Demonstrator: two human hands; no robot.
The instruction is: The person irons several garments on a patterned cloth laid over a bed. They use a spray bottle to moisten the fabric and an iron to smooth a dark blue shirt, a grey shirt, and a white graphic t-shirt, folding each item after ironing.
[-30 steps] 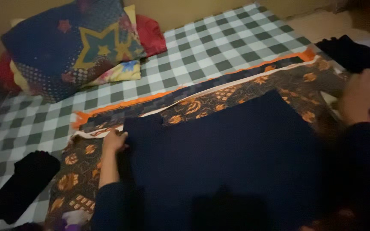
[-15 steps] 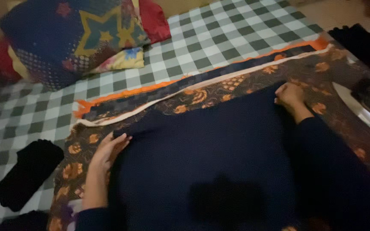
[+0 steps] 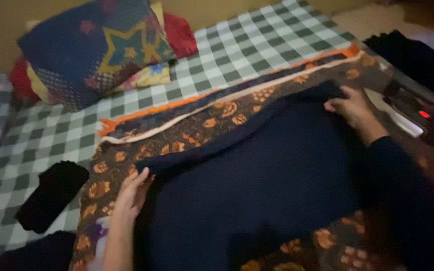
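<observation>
Checkered bedding (image 3: 237, 55) lies under a patterned cloth (image 3: 187, 135). On that cloth the navy fabric (image 3: 257, 185) now bunches higher along its top edge, left hand (image 3: 134, 193) and right hand (image 3: 350, 105) each gripping a corner.

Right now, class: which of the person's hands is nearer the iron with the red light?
Right. The right hand grips the navy cloth beside the iron; the left hand holds the cloth's far corner.
</observation>
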